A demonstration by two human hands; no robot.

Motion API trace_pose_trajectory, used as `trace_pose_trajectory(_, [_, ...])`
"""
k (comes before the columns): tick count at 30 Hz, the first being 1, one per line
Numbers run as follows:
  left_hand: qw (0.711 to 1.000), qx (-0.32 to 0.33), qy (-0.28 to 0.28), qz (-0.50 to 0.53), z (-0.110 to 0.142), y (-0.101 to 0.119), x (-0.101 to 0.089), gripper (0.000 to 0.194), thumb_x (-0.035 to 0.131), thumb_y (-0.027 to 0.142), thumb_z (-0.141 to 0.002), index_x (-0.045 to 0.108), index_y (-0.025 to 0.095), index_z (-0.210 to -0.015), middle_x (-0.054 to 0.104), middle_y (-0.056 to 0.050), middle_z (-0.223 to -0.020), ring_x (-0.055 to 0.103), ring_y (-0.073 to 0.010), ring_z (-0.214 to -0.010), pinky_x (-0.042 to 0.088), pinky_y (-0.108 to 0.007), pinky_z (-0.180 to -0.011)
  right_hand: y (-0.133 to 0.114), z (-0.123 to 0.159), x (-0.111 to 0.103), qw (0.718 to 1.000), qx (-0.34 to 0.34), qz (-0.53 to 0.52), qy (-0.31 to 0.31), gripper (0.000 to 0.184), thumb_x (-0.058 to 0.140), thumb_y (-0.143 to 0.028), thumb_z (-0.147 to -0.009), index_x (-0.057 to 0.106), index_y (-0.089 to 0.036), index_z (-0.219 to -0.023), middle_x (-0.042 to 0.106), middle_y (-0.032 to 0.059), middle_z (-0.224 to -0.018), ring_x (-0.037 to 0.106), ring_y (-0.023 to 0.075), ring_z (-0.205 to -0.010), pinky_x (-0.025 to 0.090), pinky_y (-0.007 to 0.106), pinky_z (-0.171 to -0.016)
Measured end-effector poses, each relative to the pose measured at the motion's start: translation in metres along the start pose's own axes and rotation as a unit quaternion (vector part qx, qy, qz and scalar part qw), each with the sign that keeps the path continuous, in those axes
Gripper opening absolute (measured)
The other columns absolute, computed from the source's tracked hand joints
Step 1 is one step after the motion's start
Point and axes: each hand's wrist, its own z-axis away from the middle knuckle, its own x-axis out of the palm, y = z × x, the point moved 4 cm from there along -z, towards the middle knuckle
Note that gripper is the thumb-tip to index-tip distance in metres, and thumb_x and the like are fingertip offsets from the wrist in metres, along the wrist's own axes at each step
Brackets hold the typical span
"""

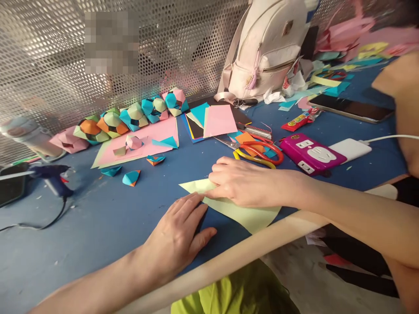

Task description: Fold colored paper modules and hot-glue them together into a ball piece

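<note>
A pale green sheet of paper (258, 214) lies on the blue table near its front edge, with a pointed corner to the left and part of it folded over. My right hand (237, 181) presses down on the sheet, fingers curled and index finger stretched toward the left; it covers the fold. Just left of it, my left hand (180, 231) rests on the table, thumb apart and fingertips touching the paper's edge near the right index finger. Scissors with red and yellow handles (258, 152) lie right behind my right hand.
Folded paper balls (131, 117) line the mesh wall. Small folded pieces (131, 178), coloured sheets (221, 121) and a glue gun (54, 179) lie leftward and behind. A purple power strip (309, 153), phone (352, 107) and backpack (265, 52) stand right. Another person's arm (399, 96) shows at right.
</note>
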Motion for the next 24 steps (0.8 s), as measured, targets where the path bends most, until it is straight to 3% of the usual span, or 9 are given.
trace_pose_trajectory(6, [0.999, 0.040, 0.009, -0.028, -0.001, -0.004, 0.003, 0.042, 0.041, 0.041, -0.096, 0.064, 0.006, -0.106, 0.067, -0.023, -0.114, 0.066, -0.0315, -0.100, 0.057, -0.047, -0.081, 0.010, 0.011, -0.001, 1.000, 0.023, -0.009, -0.005, 0.028, 0.051, -0.004, -0.085, 0.071, -0.022, -0.090, 0.050, 0.0034, -0.071, 0.037, 0.0185, -0.072, 0.024, 0.033, -0.071])
trace_pose_trajectory(11, [0.999, 0.041, 0.022, -0.018, -0.004, -0.005, 0.002, 0.037, 0.042, 0.038, -0.096, 0.065, 0.009, -0.099, 0.069, -0.019, -0.106, 0.066, -0.0283, -0.089, 0.057, -0.045, -0.076, 0.008, 0.015, -0.005, 0.999, 0.046, -0.004, -0.017, 0.025, 0.051, -0.006, -0.087, 0.070, -0.020, -0.080, 0.051, 0.0039, -0.071, 0.037, 0.0183, -0.072, 0.024, 0.033, -0.070])
trace_pose_trajectory(18, [0.999, 0.019, 0.032, 0.008, -0.001, -0.009, 0.004, 0.030, 0.046, 0.033, -0.095, 0.064, 0.010, -0.102, 0.066, -0.018, -0.110, 0.063, -0.0276, -0.096, 0.056, -0.044, -0.081, -0.005, 0.006, 0.001, 0.997, 0.077, 0.014, 0.027, 0.022, 0.051, -0.007, -0.088, 0.062, -0.015, -0.071, 0.053, 0.0043, -0.073, 0.036, 0.0178, -0.073, 0.024, 0.032, -0.071])
trace_pose_trajectory(24, [0.999, 0.018, 0.027, 0.001, -0.001, -0.008, 0.003, 0.030, 0.048, 0.032, -0.094, 0.064, 0.008, -0.102, 0.066, -0.019, -0.110, 0.062, -0.0298, -0.100, 0.055, -0.046, -0.083, -0.005, 0.008, 0.005, 0.994, 0.089, 0.004, 0.065, 0.022, 0.048, -0.005, -0.089, 0.061, -0.016, -0.075, 0.052, 0.0041, -0.074, 0.036, 0.0185, -0.075, 0.024, 0.032, -0.071])
